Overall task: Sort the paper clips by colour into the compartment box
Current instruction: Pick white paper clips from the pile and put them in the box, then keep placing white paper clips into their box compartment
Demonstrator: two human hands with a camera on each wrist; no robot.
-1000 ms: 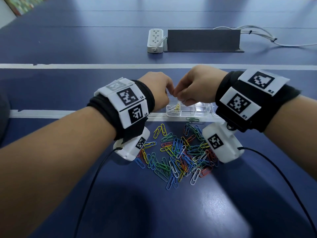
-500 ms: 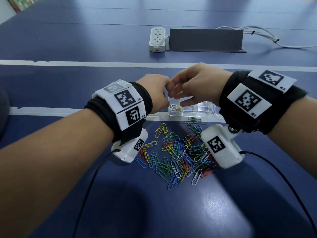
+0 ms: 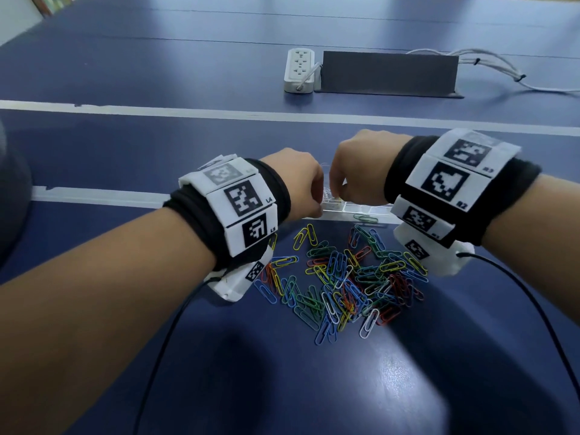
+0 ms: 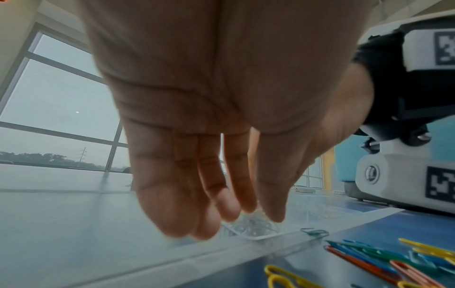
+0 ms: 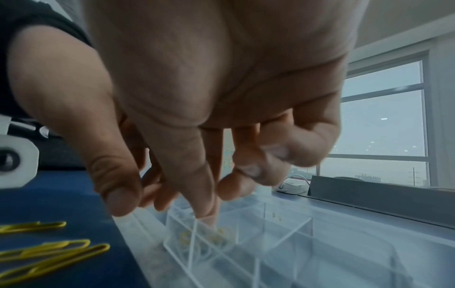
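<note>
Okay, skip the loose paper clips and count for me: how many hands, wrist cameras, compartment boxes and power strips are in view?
hands: 2 (left hand, right hand)
wrist cameras: 2
compartment box: 1
power strip: 1
Total: 6

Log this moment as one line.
left hand over compartment box, empty | right hand fingers in box | paper clip pile unsorted
</note>
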